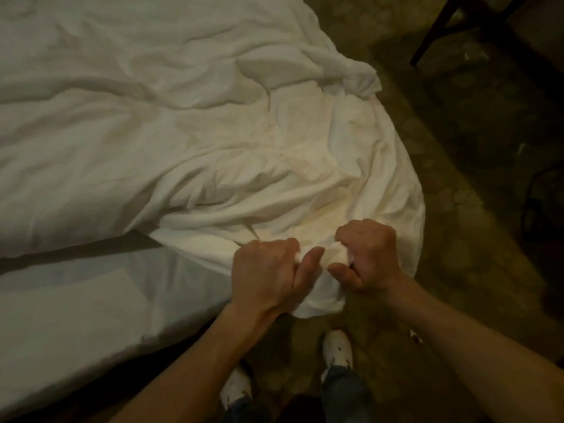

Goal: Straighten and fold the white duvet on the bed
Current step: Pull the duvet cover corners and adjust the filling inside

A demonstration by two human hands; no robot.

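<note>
bed: duvet corner in hands

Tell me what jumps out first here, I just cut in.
Both hands, left and right, are fisted side by side on one bunched corner of the duvet at the bed's near edge. The rest lies rumpled across the bed, spilling off its right side toward the floor.

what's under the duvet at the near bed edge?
A white sheeted mattress shows where the duvet is pulled back. Both hands, left and right, grip its corner. Elsewhere the bed is covered.
</note>
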